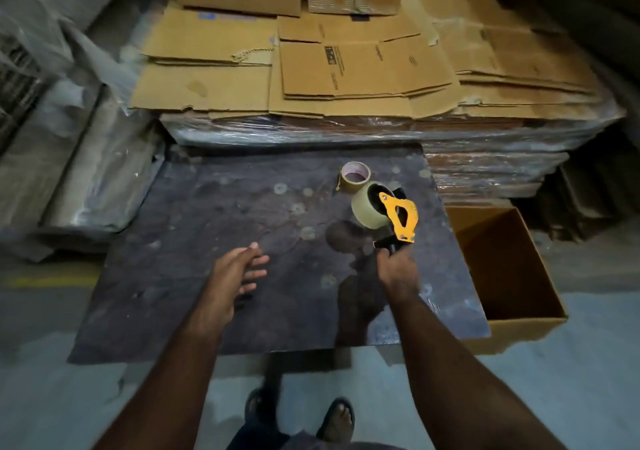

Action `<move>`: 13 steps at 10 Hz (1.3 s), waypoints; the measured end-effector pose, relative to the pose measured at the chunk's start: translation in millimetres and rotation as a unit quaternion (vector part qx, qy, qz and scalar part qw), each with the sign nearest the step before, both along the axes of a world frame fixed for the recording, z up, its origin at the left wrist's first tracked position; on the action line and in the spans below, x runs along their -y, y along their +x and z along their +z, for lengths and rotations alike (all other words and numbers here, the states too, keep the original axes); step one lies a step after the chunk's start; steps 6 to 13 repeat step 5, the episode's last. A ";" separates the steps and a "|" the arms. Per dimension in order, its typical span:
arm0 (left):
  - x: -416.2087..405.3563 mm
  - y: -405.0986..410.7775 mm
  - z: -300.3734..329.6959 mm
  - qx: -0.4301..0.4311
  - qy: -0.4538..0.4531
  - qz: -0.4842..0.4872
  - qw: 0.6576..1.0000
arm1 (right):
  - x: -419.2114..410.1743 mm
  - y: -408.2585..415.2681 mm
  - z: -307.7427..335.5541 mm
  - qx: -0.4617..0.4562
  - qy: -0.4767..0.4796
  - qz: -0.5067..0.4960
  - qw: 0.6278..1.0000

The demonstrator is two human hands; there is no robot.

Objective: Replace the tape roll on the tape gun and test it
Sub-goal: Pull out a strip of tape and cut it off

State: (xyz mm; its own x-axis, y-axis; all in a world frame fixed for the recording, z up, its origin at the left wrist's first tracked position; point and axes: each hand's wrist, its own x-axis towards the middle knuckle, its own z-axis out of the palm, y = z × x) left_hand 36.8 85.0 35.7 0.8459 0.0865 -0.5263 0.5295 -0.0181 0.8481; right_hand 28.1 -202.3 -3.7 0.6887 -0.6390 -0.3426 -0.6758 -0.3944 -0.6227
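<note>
Several stacks of flattened cardboard (363,68), bound in plastic wrap, fill the space behind the far edge of the table (207,234), with closed cartons piled on top at the back. The table is a dark, stained slab, bare over most of its surface. An open cardboard box (512,276) stands just beside its right edge, on the grey floor (69,408).

The tape gun (391,217) is held up over the right part of the table, nearer the far right corner than the near edge. The right hand (398,273) is closed round its black handle from below. The gun's long axis runs from that hand away toward the far edge, tilted slightly left; the yellow side plate faces up and to the right. A roll of clear tape (367,210) sits on the gun's hub, on the plate's left side, at the end farthest from the hand.

The left hand (239,273) is over the middle of the table, well apart from the gun and to its left, holding nothing, fingers loosely spread and pointing toward the far right; whether it touches the surface I cannot tell.

A spent tape core (355,175) with a thin brown layer lies flat on the table just beyond the gun, near the far edge, hole upward.
</note>
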 end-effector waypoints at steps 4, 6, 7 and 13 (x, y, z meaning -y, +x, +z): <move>39.9 30.0 -29.2 -0.004 0.049 -0.119 0.992 | 4.3 32.7 -56.7 -0.112 -0.083 0.042 0.989; 44.9 33.3 -33.9 0.037 0.122 -0.128 0.984 | -2.6 30.8 -55.6 -0.104 -0.106 0.047 0.988; 44.9 33.3 -33.9 0.037 0.122 -0.128 0.984 | -2.6 30.8 -55.6 -0.104 -0.106 0.047 0.988; 44.9 33.3 -33.9 0.037 0.122 -0.128 0.984 | -2.6 30.8 -55.6 -0.104 -0.106 0.047 0.988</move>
